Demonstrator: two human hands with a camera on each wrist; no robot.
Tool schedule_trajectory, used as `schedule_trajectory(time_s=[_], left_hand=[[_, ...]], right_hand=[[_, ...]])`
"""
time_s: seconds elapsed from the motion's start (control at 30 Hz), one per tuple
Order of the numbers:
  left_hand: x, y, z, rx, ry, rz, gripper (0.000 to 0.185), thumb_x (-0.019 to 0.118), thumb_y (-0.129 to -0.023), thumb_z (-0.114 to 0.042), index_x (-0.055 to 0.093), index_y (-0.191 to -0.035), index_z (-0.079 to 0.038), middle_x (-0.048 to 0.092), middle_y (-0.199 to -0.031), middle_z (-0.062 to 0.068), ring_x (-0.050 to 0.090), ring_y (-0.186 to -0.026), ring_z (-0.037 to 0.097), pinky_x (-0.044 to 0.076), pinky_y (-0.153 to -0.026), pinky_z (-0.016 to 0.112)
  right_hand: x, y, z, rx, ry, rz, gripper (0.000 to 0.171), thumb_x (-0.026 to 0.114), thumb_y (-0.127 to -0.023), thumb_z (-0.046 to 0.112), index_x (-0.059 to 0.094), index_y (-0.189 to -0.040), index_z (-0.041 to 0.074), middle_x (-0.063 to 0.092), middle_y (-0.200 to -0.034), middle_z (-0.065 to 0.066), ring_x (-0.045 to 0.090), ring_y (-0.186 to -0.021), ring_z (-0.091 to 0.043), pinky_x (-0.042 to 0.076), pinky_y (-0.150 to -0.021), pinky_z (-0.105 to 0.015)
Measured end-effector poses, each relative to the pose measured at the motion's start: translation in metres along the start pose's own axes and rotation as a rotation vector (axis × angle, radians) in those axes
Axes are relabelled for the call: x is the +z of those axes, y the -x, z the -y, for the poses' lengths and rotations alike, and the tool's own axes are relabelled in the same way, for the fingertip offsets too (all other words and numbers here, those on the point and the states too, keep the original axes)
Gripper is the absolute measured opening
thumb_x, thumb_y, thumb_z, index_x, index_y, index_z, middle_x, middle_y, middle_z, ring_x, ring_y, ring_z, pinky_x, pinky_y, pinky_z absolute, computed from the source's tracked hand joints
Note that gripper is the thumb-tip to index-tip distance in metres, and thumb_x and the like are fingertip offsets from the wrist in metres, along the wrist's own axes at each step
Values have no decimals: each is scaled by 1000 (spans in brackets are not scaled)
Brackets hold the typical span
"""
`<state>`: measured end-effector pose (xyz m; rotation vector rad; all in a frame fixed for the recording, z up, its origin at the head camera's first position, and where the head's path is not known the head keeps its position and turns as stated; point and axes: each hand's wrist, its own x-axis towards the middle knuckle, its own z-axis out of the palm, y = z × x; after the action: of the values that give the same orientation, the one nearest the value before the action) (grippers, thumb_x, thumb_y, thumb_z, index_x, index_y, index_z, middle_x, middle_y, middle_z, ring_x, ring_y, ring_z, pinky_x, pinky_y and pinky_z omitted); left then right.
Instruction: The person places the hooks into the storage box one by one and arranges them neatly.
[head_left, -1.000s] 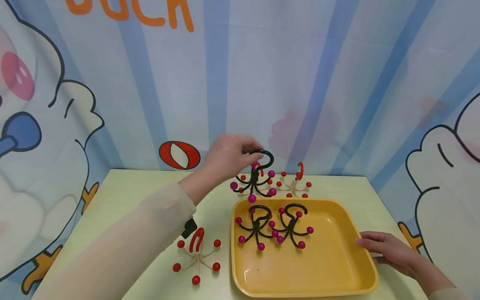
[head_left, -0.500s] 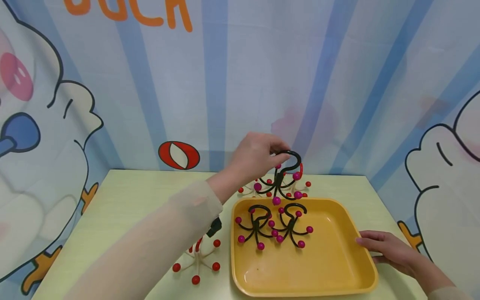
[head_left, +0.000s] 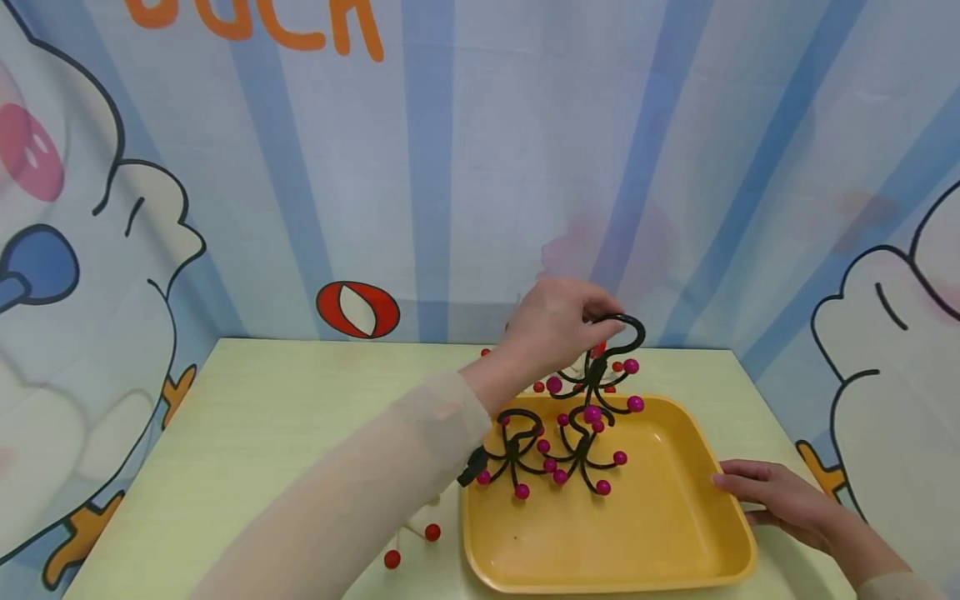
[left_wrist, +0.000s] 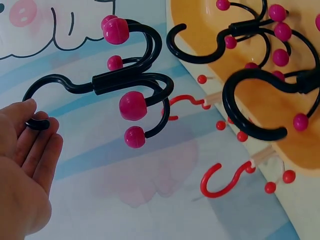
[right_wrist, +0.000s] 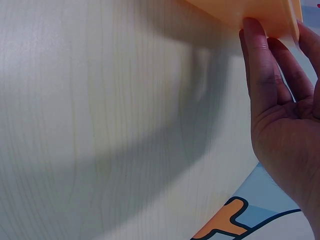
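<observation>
Reaching left hand [head_left: 551,329] — fingers [left_wrist: 42,150] pinching black hook [head_left: 600,371].

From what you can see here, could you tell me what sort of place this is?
Probably a staged tabletop recording booth: a cartoon-printed backdrop behind a pale table, a yellow tray and beaded hooks.

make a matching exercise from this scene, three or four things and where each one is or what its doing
Things:
1. left hand
2. right hand
3. two black hooks
4. red hook

States:
a. lying in the tray
b. on the table, left of the tray
c. holding a black hook above the tray
d. fingers against the tray's right edge

Pairs: 1-c, 2-d, 3-a, 4-b
</observation>
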<state>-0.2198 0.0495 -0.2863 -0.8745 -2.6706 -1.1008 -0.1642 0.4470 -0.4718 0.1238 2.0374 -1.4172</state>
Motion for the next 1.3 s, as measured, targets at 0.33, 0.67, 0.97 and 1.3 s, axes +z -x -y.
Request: schedule_trajectory(time_s=[0.33, 0.67, 0.97, 1.3], left_hand=[[24, -6, -12, 14, -7, 18, 18, 74, -103, -34, 83, -115, -23, 79, -101, -13, 63, -84, -2, 47, -72, 13], [49, -11, -27, -8, -39, 36, 15, 75, -102, -36, 83, -113, -29, 77, -98, -20, 60, -82, -8, 44, -69, 8], [73, -12, -36, -31, -49, 56, 16, 75, -102, -38, 82, -115, -32, 77, -102, -22, 61, -84, -10, 43, -69, 6], [97, -6, -38, -86, -60, 71, 12, 76, -101, -40, 82, -110, -35, 76, -96, -23, 56, -75, -11, 42, -63, 7]], right_hand=[[4, -2, 3, 42, 27, -70, 70, 63, -110, 36, 44, -152, -15, 72, -130, -10, 73, -108, -22, 63, -94, -45], [7, -5, 3, 72, 62, -122, 73, 65, -109, 36, 41, -153, -17, 71, -132, -14, 72, -108, -22, 63, -94, -44], [8, -6, 3, 75, 87, -135, 71, 61, -111, 35, 40, -153, -17, 67, -138, -20, 70, -115, -24, 62, -95, -46], [9, -4, 5, 71, 91, -135, 71, 61, -111, 36, 40, -152, -18, 68, -136, -19, 70, -112, -22, 62, -95, -45]])
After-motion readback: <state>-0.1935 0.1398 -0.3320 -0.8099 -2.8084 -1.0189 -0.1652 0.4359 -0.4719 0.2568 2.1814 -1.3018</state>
